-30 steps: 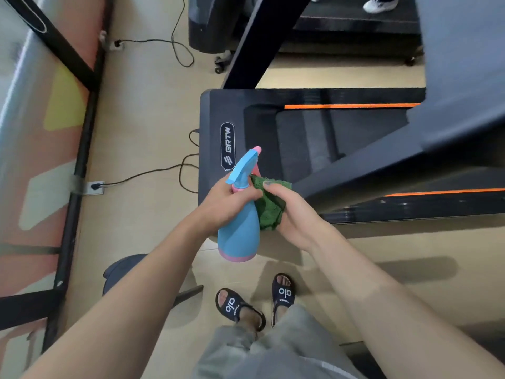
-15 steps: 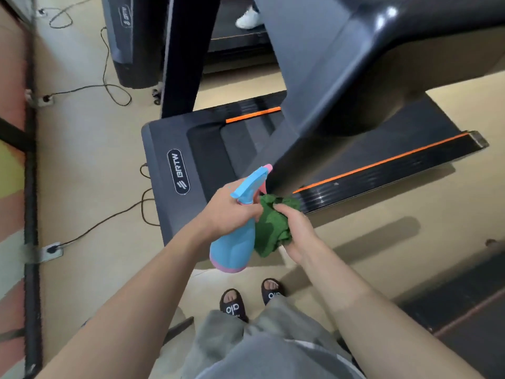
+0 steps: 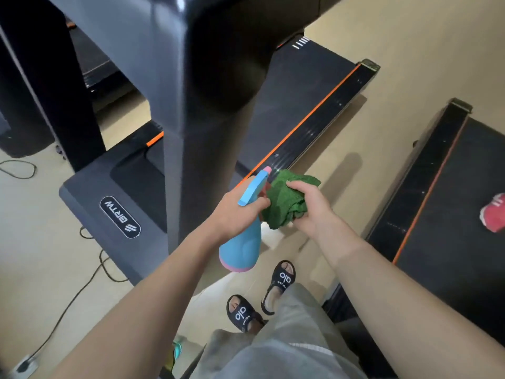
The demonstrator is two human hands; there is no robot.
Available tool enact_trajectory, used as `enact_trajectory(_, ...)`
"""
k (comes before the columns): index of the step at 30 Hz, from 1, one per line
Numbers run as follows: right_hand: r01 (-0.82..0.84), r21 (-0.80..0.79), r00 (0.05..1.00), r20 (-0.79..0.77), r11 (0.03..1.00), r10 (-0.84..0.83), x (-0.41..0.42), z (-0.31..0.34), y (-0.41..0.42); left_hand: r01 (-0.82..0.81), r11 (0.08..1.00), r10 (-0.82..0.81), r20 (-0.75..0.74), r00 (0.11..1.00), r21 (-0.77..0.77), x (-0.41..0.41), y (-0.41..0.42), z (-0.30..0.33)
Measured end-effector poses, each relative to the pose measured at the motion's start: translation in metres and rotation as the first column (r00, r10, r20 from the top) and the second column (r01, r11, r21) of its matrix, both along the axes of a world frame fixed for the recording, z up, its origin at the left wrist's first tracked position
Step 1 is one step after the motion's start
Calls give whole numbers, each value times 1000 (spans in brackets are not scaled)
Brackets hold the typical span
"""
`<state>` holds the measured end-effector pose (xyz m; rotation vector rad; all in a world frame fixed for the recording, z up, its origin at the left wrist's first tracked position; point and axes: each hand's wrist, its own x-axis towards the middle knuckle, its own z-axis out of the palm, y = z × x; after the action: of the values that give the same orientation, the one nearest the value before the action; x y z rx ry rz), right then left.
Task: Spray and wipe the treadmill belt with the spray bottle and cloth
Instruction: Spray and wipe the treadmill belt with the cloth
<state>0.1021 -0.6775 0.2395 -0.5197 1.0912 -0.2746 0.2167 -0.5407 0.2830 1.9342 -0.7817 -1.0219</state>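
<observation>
left hand [image 3: 232, 212] grips spray bottle [image 3: 241, 246], right hand [image 3: 310, 207] bunches cloth [image 3: 284, 201]; aim nozzle toward belt [image 3: 297, 86] upper centre

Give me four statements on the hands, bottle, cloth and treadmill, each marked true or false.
1. The left hand grips the blue spray bottle. True.
2. The right hand holds a red cloth. False: the cloth is green.
3. The cloth is pressed flat on the treadmill belt. False: it is bunched in the hand, off the belt.
4. The treadmill's side rail carries an orange stripe. True.
</observation>
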Motion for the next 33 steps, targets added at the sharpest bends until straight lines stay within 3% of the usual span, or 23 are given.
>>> enact_trajectory(7, 149, -63, 977, -143, 987, -156, -33, -25, -73, 53, 997, -56, 39, 998, 62, -17, -82, -8)
enact_trajectory(12, 224, -138, 958, -148, 965, -244, -34, -24, -115, 49, 996, -54, 68, 996, 79, -17, -132, -13)
enact_trajectory(24, -36, -534, 897, -389, 845, -208, -30, -28, -203, 140, 986, -151, 119, 981, 93, 2, -245, -18)
enact_trajectory(33, 13, -549, 879, -392, 836, -271, -23, -61, -281, 220, 968, -238, 162, 958, 121, 18, -316, -65)
